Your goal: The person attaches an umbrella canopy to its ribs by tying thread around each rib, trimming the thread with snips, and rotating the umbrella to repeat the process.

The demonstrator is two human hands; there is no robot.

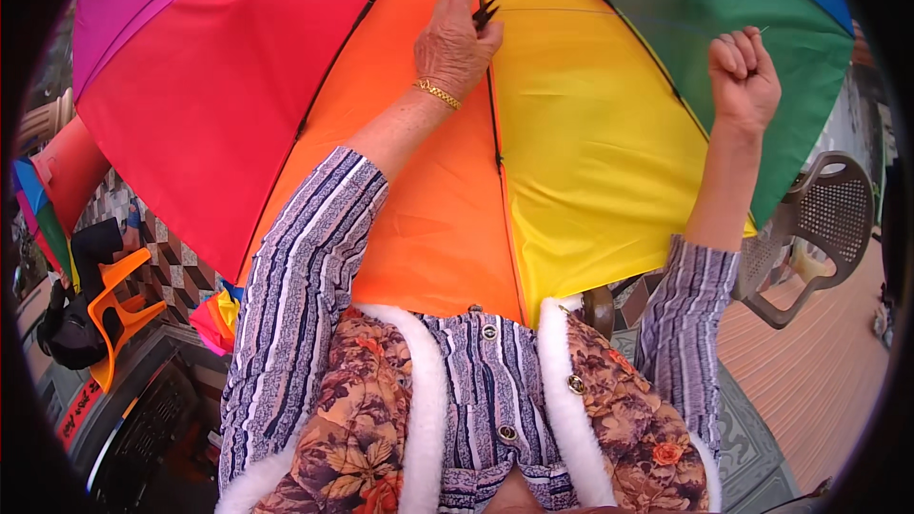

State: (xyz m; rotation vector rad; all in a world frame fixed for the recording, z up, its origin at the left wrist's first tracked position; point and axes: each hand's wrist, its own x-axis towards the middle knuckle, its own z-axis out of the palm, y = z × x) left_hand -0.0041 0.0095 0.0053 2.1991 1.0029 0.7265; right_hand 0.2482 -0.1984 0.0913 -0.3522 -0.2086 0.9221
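Floral vest (362, 419) nearest. Rainbow umbrella canopy (590, 133) sewn: left hand (455, 43) pinched on black rib (493, 95), right hand (745, 76) fisted, thread pulled. Risk judged: overpulled thread snapped, finger pricked.

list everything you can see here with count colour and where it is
umbrella: 1, open, panels of magenta, red, orange, yellow, green and blue, fills the upper picture
plastic chair: 1, grey-brown, perforated back, right edge
orange chair: 1, orange, lower left, with a person in black beside it
folded umbrellas: a bundle, count unclear, rainbow colours, lower left below the open canopy
bracelet: 1, gold, on the left wrist
quilted vest: 1, brown floral with white fleecy trim, over a striped blue-and-white shirt, bottom centre
left hand: pinches something small and dark at the rib between the orange and yellow panels
right hand: closed in a fist, raised in front of the green panel, a thin thread or needle at the fingertips, hard to tell
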